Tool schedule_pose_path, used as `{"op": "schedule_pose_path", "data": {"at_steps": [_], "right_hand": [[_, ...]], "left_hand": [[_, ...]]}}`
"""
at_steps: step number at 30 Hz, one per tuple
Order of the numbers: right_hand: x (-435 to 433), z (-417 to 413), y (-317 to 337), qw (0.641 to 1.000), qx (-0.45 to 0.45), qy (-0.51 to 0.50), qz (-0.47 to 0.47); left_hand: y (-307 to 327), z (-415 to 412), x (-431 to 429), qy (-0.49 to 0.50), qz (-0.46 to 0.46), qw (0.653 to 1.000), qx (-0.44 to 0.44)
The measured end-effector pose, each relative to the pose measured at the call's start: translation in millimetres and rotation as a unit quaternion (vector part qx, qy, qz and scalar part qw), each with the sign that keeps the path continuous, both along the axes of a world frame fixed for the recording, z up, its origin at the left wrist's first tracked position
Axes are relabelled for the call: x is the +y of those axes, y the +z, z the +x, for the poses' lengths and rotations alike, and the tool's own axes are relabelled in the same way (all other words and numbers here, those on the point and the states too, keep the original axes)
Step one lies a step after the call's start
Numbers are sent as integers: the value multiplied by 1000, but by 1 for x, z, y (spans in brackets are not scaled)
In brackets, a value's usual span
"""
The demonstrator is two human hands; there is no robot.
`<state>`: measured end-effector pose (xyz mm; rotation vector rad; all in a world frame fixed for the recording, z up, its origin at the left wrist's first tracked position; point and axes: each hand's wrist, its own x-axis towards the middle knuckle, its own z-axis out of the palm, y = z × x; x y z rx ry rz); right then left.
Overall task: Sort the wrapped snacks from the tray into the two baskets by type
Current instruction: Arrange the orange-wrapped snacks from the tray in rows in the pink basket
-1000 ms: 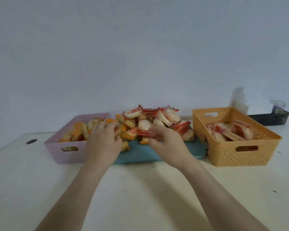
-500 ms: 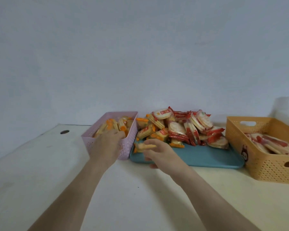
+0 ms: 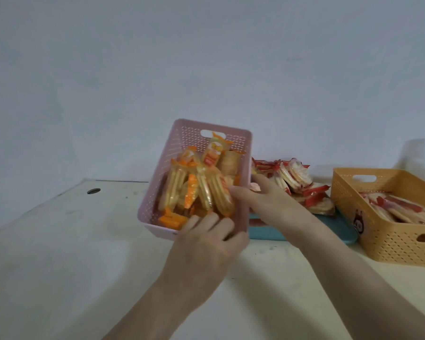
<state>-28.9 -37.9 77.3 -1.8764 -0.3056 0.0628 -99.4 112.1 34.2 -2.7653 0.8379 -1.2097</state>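
A: Status on the sort?

B: Mid-run. From the left: pink basket (image 3: pixel 172 153) holds a loose heap of orange-wrapped cracker sticks (image 3: pixel 182 190). It looks tipped toward the camera, near edge off the table (image 3: pixel 59 241).

A: Who's holding it?

B: Left hand (image 3: pixel 206 244). Fingers are curled over the near rim, tips inside, so it grips the wall. Thumb is hidden.

A: Right hand?

B: Right hand (image 3: pixel 268 202) reaches across the basket's right wall. Fingers are stretched out and close together, tips touching one stick pack at the rim. I see no pinch. My guess is it's nudging that pack in.

A: Tray?

B: Teal tray (image 3: pixel 265 233) sits just right of the pink basket, partly under the right forearm. There's a pile of red-wrapped round crackers (image 3: pixel 297 177) on it. Can't tell if any orange packs are left there; the basket and hand block that end.

A: Far right?

B: Orange basket (image 3: pixel 390 236), just beside the tray, has a shallow layer of the red-wrapped type inside.

A: So?

B: The orange type looks mostly done. The red pile on the tray is the bulk of what's left.
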Motion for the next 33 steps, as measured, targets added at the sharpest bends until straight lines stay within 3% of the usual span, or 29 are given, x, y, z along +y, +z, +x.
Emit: {"op": "schedule_pose_path", "data": {"at_steps": [2,6,9,13,16,18,21,23,24,26,28,30,33], "right_hand": [[-19,-4,-1,994,-78,-53,-63],[-62,-17,-11,945,-176,-143,-236],[-87,-24,-20,905,-210,-185,-322],[-116,-26,-29,891,-189,-215,-353],[-131,-23,-29,884,-192,-212,-370],[-134,-21,-29,863,-220,-217,-401],[-135,-23,-25,806,-340,-230,-426],[-130,-34,-11,808,-405,-168,-394],[-128,-41,-3,827,-391,-106,-390],[-122,-51,9,853,-266,20,-448],[-117,-50,10,813,-177,89,-548],[-111,-46,9,773,-156,106,-605],[-105,-37,15,735,-141,138,-648]], "left_hand": [[-2,-8,-23,-30,-1,1000,-5],[-12,-13,-69,-83,-9,996,13],[-20,-7,-94,-149,-18,987,63],[-9,1,-103,-232,-154,944,178],[14,16,-86,-175,-176,948,198],[25,29,-69,-107,-141,947,268],[30,36,-55,-91,-131,892,423],[31,38,-58,-78,-61,891,443],[32,39,-60,-67,-31,893,443],[36,40,-64,-59,-9,893,446],[37,40,-67,-67,-20,890,450],[35,40,-70,-68,-30,896,439],[35,43,-68,-24,-27,940,339]]}}
